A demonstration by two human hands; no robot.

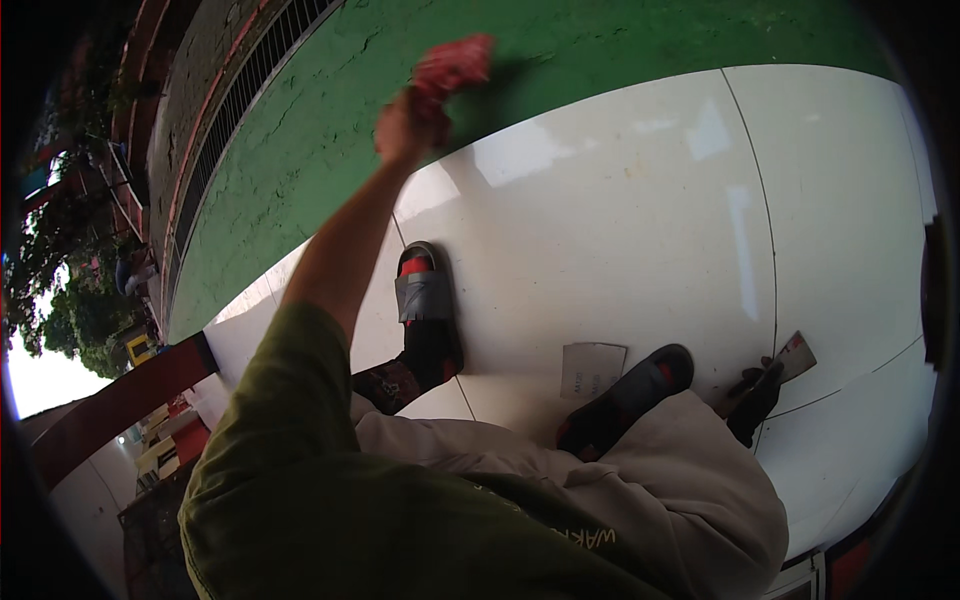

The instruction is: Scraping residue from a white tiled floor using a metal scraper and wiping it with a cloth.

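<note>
My left arm stretches up and away, and my left hand [405, 128] is closed on a bunched red cloth [455, 68] with a pale pattern. Both are smeared by motion, over the green ground next to the edge of the white tiles. Beyond my right knee, my right hand [757, 395] looks dark, as if gloved or shaded, and is low over the tiled floor. It grips a small flat rectangular piece [797, 357], greyish with reddish marks, whose material I cannot tell. A small grey sheet [592, 371] with faint print lies on the tiles beside my right sandal.
I am low on glossy white tiles [620, 240], my feet in dark sandals [428, 300] over black and red socks. Green-painted ground [300, 180] with cracks borders the tiles. A drain grate [240, 100] runs along its far side. A dark red beam [130, 400] stands at left.
</note>
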